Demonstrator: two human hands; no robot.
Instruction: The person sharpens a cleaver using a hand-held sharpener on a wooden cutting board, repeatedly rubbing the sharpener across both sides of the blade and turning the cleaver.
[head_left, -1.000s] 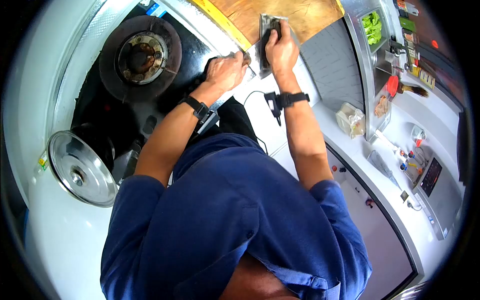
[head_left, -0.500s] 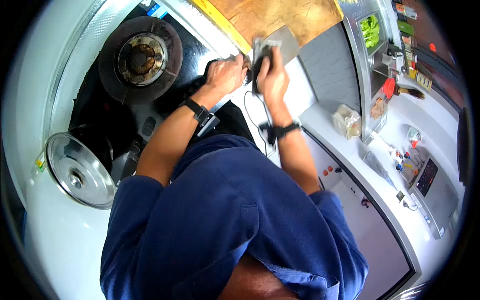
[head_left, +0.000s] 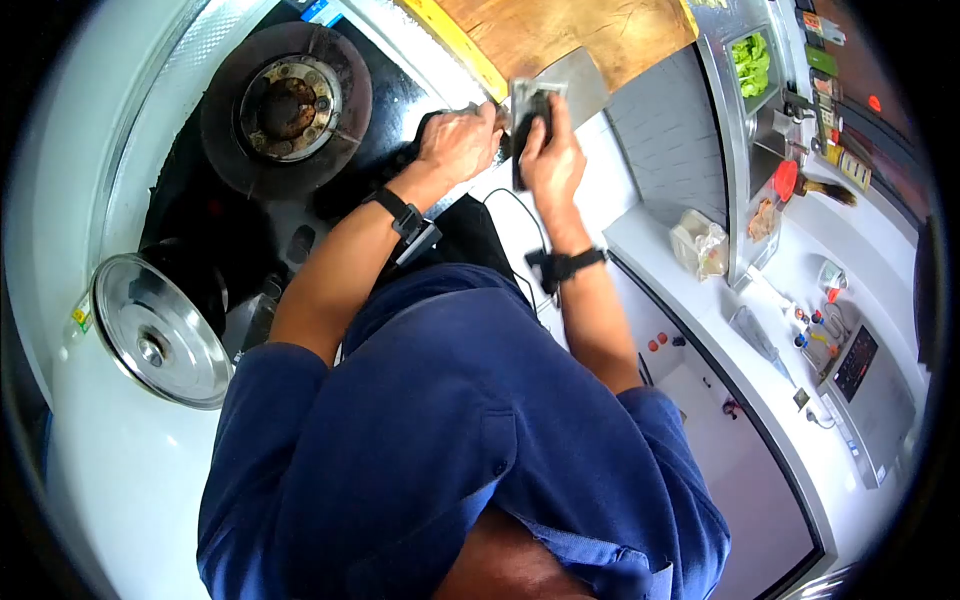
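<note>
Near the top centre, my left hand is closed round a small brown end, apparently the handle of a wide grey metal blade. That blade reaches over the edge of the wooden board. My right hand grips a dark, flat, oblong block that lies across the blade near the handle. The block covers part of the blade, and its blurred upper end looks pale. Both hands are close together, just below the board.
At left are a round burner and a steel lid. A thin cable hangs beside my right wrist. On the right stand a tray of green leaves, a clear bag, a red lid and a grey appliance.
The view has shifted slightly. Both hands keep their holds, and the dark block stays across the blade with only a small shift.
</note>
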